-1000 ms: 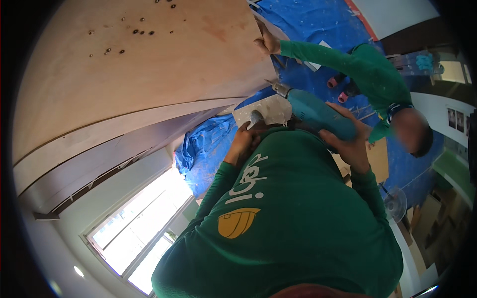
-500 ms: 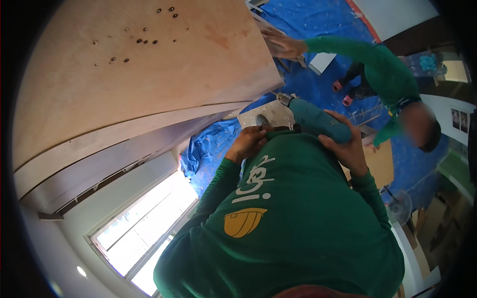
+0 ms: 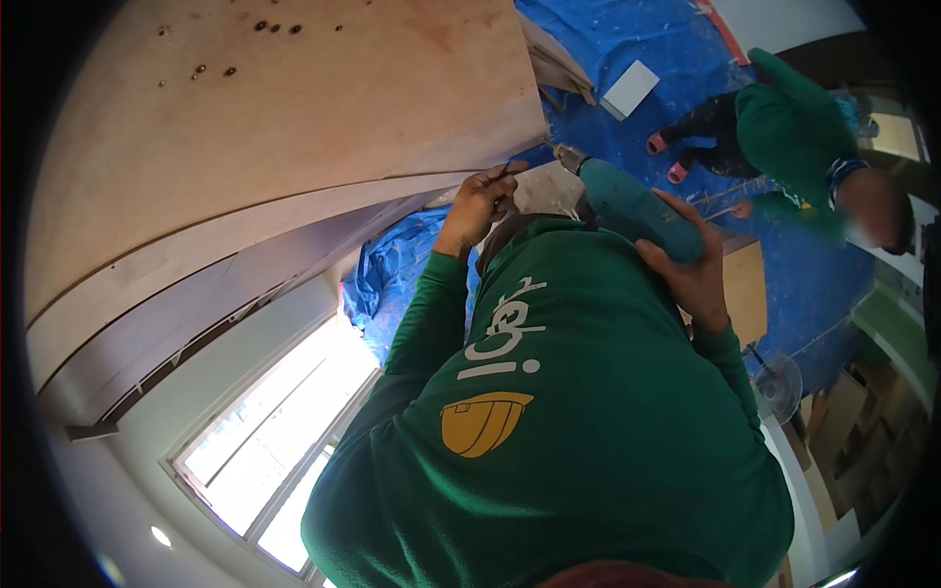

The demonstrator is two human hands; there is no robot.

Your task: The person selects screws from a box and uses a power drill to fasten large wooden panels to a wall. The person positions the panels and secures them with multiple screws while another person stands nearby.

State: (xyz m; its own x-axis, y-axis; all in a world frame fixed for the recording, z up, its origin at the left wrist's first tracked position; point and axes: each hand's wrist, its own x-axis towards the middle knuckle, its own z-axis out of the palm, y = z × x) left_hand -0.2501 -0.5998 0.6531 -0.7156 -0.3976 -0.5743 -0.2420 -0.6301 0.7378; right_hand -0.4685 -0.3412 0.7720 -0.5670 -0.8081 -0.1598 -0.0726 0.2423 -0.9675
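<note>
My right hand (image 3: pixel 691 255) grips a teal power drill (image 3: pixel 632 208), whose chuck points up toward the lower right edge of a large plywood panel (image 3: pixel 294 127). My left hand (image 3: pixel 480 206) is raised just below that panel, left of the chuck, its fingers closed on a small, thin dark item (image 3: pixel 505 171), too small to identify, possibly a screw or bit. The panel carries several dark holes or screw marks near its top. A pale, stained board (image 3: pixel 549 191) lies behind my hands.
A co-worker in green (image 3: pixel 784 137) bends at the right. Blue plastic sheeting (image 3: pixel 637 29) covers the floor, with a white block (image 3: pixel 630 90), leaning boards (image 3: pixel 559 59), a tan board (image 3: pixel 743 289) and a standing fan (image 3: pixel 777 387). A bright window (image 3: pixel 265 431) is lower left.
My left hand has risen from my waist toward the panel's lower edge, holding the thin item. The co-worker's hand has left the boards, and the co-worker has shifted right.
</note>
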